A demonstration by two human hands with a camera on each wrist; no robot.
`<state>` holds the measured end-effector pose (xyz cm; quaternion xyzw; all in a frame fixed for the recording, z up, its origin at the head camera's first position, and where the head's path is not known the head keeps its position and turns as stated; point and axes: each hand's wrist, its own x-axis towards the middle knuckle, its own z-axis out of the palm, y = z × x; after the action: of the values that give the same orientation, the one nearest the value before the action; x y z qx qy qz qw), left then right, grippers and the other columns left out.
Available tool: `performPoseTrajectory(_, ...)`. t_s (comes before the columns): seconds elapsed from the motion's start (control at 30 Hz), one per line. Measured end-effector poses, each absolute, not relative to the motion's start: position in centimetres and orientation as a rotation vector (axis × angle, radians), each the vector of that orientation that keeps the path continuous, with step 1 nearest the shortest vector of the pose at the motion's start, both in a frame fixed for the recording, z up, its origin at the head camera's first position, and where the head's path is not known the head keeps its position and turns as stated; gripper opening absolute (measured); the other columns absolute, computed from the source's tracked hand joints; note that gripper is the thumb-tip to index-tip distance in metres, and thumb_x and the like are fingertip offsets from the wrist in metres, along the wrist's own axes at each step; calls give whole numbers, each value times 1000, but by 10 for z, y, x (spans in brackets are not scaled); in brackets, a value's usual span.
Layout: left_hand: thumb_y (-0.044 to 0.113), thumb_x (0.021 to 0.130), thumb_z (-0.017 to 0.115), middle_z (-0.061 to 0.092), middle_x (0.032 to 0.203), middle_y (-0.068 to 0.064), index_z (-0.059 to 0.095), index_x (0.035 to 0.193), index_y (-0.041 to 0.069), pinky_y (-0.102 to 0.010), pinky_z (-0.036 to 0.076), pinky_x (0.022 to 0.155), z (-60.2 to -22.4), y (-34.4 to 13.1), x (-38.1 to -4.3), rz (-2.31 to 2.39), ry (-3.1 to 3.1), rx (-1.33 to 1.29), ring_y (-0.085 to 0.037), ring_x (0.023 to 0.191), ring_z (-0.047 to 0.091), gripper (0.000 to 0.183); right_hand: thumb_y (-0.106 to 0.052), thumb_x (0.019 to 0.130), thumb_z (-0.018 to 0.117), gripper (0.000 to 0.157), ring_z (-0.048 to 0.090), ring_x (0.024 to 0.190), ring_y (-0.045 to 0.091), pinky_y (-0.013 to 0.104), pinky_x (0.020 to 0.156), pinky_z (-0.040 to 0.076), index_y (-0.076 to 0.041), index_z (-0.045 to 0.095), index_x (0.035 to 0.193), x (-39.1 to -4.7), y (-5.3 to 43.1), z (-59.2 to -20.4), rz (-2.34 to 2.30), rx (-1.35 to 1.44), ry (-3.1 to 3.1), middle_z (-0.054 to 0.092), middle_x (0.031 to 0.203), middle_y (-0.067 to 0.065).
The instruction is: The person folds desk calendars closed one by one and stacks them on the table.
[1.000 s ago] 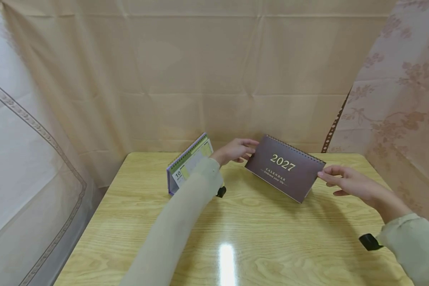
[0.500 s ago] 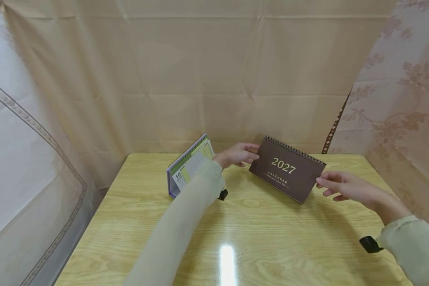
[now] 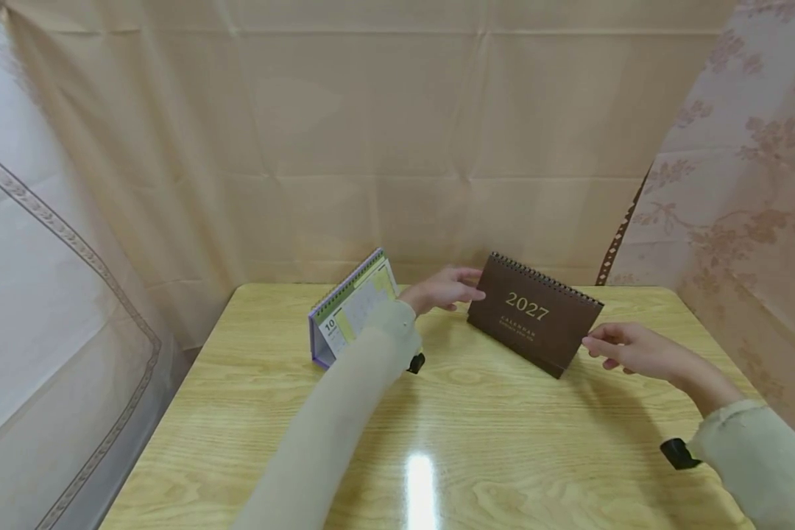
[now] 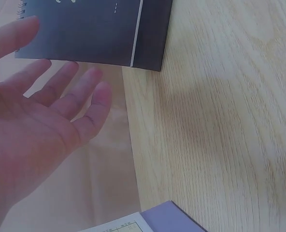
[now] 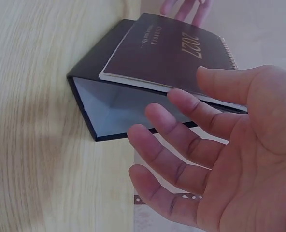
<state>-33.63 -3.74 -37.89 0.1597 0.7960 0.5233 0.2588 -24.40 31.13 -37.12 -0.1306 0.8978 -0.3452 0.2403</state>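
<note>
A dark brown desk calendar (image 3: 530, 313) marked "2027" stands tent-like at the right of the wooden table, its spiral binding on top. Its closed front cover leans on the stand, whose hollow side shows in the right wrist view. My left hand (image 3: 445, 288) is at its left edge, thumb in front of the cover and the other relaxed fingers (image 4: 87, 92) by the side edge. At the right edge is my right hand (image 3: 642, 353), fingers loosely spread and slightly bent, thumb (image 5: 225, 82) overlapping the cover in the right wrist view. Neither hand grips it.
Left of it stands a purple-backed desk calendar (image 3: 351, 302) with a page marked 10, partly hidden by my left sleeve (image 3: 344, 397). A beige cloth (image 3: 397, 132) hangs behind the table (image 3: 503, 449), with patterned cloths at both sides.
The brown calendar's cover has settled back against its stand, its lower left corner shifting right and down. My left hand moved slightly right and down; my right hand slid slightly down and left.
</note>
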Motion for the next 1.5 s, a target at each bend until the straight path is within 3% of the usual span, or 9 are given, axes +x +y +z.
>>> performPoseTrajectory(0.13, 26, 99, 66, 47, 153, -6, 39, 157, 19, -52, 43, 107, -379, -38, -336, 1386, 2173, 444, -27, 133, 52, 64, -38, 109, 47, 51, 65, 103, 34, 46, 79, 56, 8, 54, 131, -244, 312, -373, -927, -359, 2459, 63, 119, 20)
performPoseTrajectory(0.3, 27, 98, 68, 52, 148, -6, 38, 157, 18, -53, 43, 108, -378, -38, -335, 1385, 2172, 444, -25, 130, 54, 67, -38, 109, 47, 52, 66, 103, 35, 47, 79, 56, 9, 54, 130, -245, 313, -374, -914, -359, 2466, 63, 119, 22)
performPoseTrajectory(0.63, 20, 101, 64, 50, 149, -14, 39, 156, 12, -56, 41, 108, -378, -34, -336, 1429, 2207, 433, -32, 135, 49, 61, -34, 109, 49, 48, 66, 91, 29, 46, 75, 55, 10, 58, 125, -246, 309, -374, -760, -430, 2611, 66, 111, 20)
performPoseTrajectory(0.87, 11, 99, 65, 55, 141, -21, 44, 152, 5, -42, 47, 104, -387, -19, -338, 1462, 2331, 429, -31, 127, 55, 57, -39, 104, 58, 53, 66, 93, 33, 51, 76, 55, 11, 64, 117, -249, 305, -379, -597, -486, 2741, 70, 104, 18)
performPoseTrajectory(1.13, 8, 100, 61, 57, 134, -22, 36, 152, -1, -39, 49, 102, -400, -9, -336, 1478, 2329, 418, -32, 119, 60, 58, -41, 104, 58, 53, 68, 90, 32, 52, 77, 55, 9, 69, 113, -251, 301, -383, -601, -467, 2739, 72, 103, 18)
performPoseTrajectory(1.37, 23, 107, 53, 63, 130, -16, 48, 144, -2, -35, 51, 98, -406, -3, -329, 1139, 2694, 496, -26, 116, 62, 45, -35, 103, 60, 42, 61, 67, 20, 42, 60, 51, 3, 71, 89, -253, 293, -396, -562, -491, 2845, 69, 79, 8)
performPoseTrajectory(1.5, 32, 109, 48, 59, 141, -13, 46, 147, 2, -35, 47, 103, -409, 1, -325, 904, 2835, 468, -24, 126, 58, 48, -35, 101, 63, 43, 62, 67, 23, 44, 60, 52, 5, 68, 88, -252, 290, -400, -566, -453, 2872, 68, 79, 10)
